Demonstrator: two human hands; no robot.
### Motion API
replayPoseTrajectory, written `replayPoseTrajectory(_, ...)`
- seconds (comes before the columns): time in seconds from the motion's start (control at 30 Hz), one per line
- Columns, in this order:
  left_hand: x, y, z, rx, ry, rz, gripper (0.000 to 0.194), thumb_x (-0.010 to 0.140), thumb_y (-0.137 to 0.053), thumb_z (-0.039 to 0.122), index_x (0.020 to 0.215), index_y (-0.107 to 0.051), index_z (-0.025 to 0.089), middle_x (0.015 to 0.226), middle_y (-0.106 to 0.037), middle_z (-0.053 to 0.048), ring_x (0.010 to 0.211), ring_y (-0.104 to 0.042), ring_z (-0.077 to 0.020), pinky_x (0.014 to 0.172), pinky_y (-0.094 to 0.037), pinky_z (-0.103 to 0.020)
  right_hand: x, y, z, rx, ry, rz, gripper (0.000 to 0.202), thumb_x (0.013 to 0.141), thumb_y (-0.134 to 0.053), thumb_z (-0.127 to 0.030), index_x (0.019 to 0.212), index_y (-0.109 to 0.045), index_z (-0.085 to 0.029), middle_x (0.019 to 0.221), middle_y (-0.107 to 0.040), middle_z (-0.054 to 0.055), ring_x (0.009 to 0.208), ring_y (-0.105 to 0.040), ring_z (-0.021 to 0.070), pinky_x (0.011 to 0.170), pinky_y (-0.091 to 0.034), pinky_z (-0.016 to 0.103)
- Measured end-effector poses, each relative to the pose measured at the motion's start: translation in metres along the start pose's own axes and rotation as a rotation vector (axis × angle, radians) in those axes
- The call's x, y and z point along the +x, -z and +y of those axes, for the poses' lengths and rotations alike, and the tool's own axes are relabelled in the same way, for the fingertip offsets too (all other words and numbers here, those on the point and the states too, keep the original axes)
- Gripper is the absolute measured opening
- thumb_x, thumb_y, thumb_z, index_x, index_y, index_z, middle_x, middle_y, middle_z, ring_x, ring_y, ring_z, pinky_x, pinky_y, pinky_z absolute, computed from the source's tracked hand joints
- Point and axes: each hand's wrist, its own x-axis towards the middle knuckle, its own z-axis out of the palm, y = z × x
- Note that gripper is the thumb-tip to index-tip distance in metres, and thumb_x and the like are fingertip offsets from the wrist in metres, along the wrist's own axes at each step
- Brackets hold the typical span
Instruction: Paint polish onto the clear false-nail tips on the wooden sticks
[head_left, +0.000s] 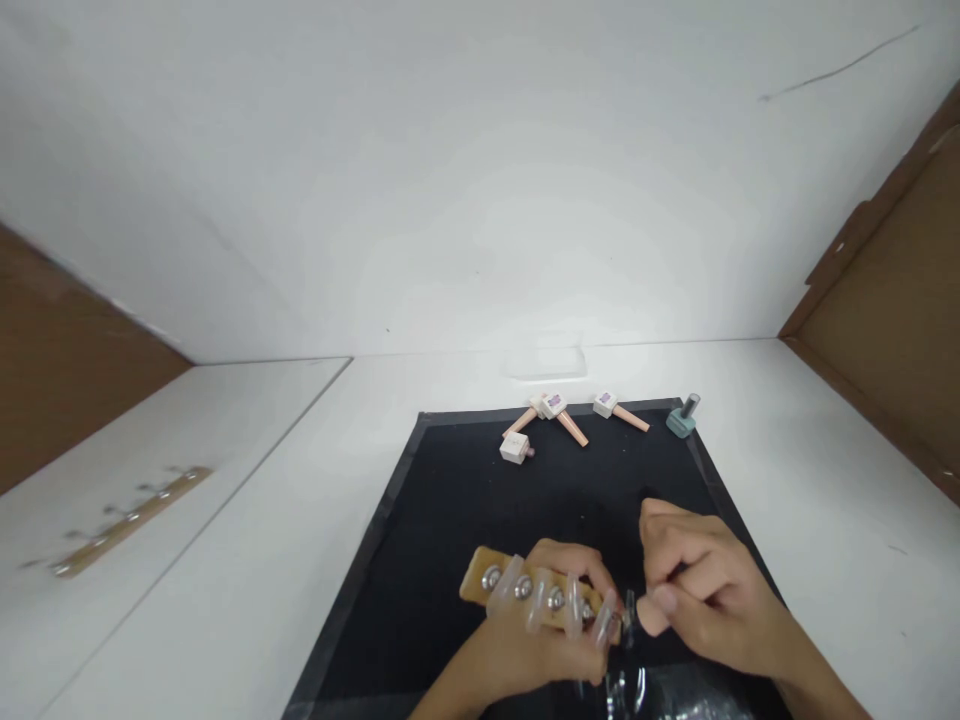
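My left hand (532, 640) is closed around a wooden nail-tip stand (480, 577) with round metal studs. Several clear false nails (538, 600) stick up from it. Close by on the right, my right hand (712, 580) pinches a nail polish brush by its peach cap (654, 614). The cap points toward the right end of the stand. Between the two lies a thin, shiny dark shape, too blurred to tell whether it touches a nail. An uncapped white nail polish bottle (514, 448) lies on the black mat (442, 500) beyond my hands.
Capped white polish bottles (553, 405) with peach caps lie at the mat's far edge, another bottle (605, 404) beside them. A green bottle (681, 421) is at the far right corner. Clear plastic (690, 695) lies in front. A wooden pin stand (135, 520) sits left.
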Motion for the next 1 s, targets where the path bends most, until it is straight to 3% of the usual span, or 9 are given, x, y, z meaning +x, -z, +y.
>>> replayPoseTrajectory(0.13,0.003,-0.004,-0.011,-0.321,0.058,-0.127,0.026,0.052,-0.080,0.016,0.059,-0.055,0.013,0.055,-0.056,0.003,0.039,-0.051,-0.0058,0.036,-0.039,-0.014,-0.002,0.001,0.003,-0.106,-0.082,0.184,0.042,0.094,-0.051,-0.026,0.053,-0.058,-0.018,0.054,-0.055,-0.001,0.052,-0.049,0.0113,0.048,-0.040,0.023)
replayPoseTrajectory(0.23,0.004,-0.006,-0.017,-0.468,0.015,-0.163,0.029,0.058,-0.081,0.024,0.062,-0.055,0.012,0.057,-0.056,0.003,0.038,-0.053,-0.0055,0.034,-0.042,-0.014,-0.004,0.002,0.005,-0.135,-0.186,0.343,0.041,0.093,-0.053,-0.033,0.057,-0.065,-0.020,0.060,-0.059,0.001,0.056,-0.055,0.0120,0.050,-0.045,0.022)
replayPoseTrajectory(0.33,0.006,-0.009,-0.014,-0.584,-0.025,-0.164,0.028,0.063,-0.081,0.029,0.067,-0.059,0.012,0.057,-0.056,0.003,0.040,-0.054,-0.0049,0.038,-0.045,-0.013,-0.005,0.003,0.009,-0.119,-0.241,0.380,0.032,0.090,-0.055,-0.042,0.073,-0.073,-0.022,0.077,-0.068,0.004,0.067,-0.063,0.0142,0.058,-0.052,0.022)
replayPoseTrajectory(0.5,0.008,-0.012,0.000,-0.637,0.013,-0.018,0.028,0.055,-0.086,0.024,0.070,-0.067,0.012,0.063,-0.060,0.001,0.052,-0.055,-0.0060,0.047,-0.053,-0.017,-0.007,0.007,0.016,0.013,-0.368,0.247,0.025,0.091,-0.054,-0.043,0.100,-0.067,-0.024,0.083,-0.072,0.003,0.065,-0.065,0.0140,0.063,-0.055,0.024)
replayPoseTrajectory(0.67,0.006,-0.015,0.005,-0.650,0.064,0.182,0.042,0.046,-0.091,0.029,0.080,-0.071,0.015,0.065,-0.062,0.001,0.057,-0.055,-0.0069,0.053,-0.053,-0.020,-0.008,0.011,0.020,-0.061,-0.490,0.093,0.022,0.092,-0.048,-0.038,0.102,-0.059,-0.023,0.090,-0.071,0.005,0.078,-0.068,0.0186,0.076,-0.055,0.034)
replayPoseTrajectory(0.83,0.004,-0.019,0.003,-0.636,0.094,0.241,0.048,0.047,-0.090,0.033,0.087,-0.072,0.015,0.065,-0.061,0.002,0.060,-0.056,-0.0079,0.062,-0.053,-0.024,-0.010,0.012,0.020,-0.072,-0.472,0.015,0.013,0.088,-0.052,-0.030,0.101,-0.053,-0.025,0.103,-0.068,0.005,0.107,-0.062,0.0225,0.096,-0.046,0.044)
replayPoseTrajectory(1.0,0.004,-0.023,0.002,-0.625,0.120,0.302,0.054,0.041,-0.091,0.032,0.087,-0.070,0.013,0.069,-0.064,0.001,0.063,-0.057,-0.0097,0.066,-0.053,-0.027,-0.018,0.012,0.019,0.079,-0.482,-0.017,0.034,0.073,-0.068,-0.024,0.099,-0.047,-0.026,0.107,-0.063,0.004,0.100,-0.066,0.0214,0.092,-0.051,0.042)
